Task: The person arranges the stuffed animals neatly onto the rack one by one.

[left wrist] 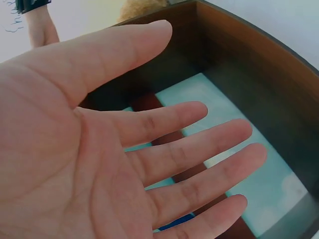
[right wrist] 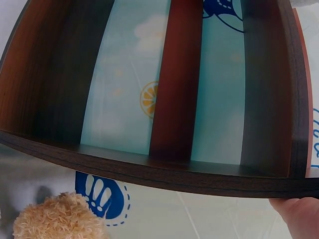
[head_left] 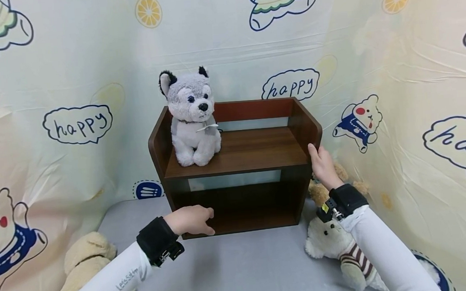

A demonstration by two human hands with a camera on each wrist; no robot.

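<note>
A dark brown wooden shelf (head_left: 249, 149) with two tiers stands at the middle of the head view. On its upper tier, at the left, sits a grey and white plush husky (head_left: 194, 121). My left hand (head_left: 191, 220) is in front of the lower tier's left part; the left wrist view shows its palm and spread fingers holding nothing. At the shelf's right side panel, my right hand (head_left: 323, 166) touches the outer face with extended fingers. Only a bit of that hand (right wrist: 299, 214) appears in the right wrist view, against the panel's edge.
A white plush bear in a striped top (head_left: 337, 242) lies below my right forearm, with a curly brown plush toy (head_left: 319, 193) behind it. A beige plush toy (head_left: 88, 255) is at the left, partly behind my left forearm. Printed cloth surrounds the grey surface (head_left: 242, 271).
</note>
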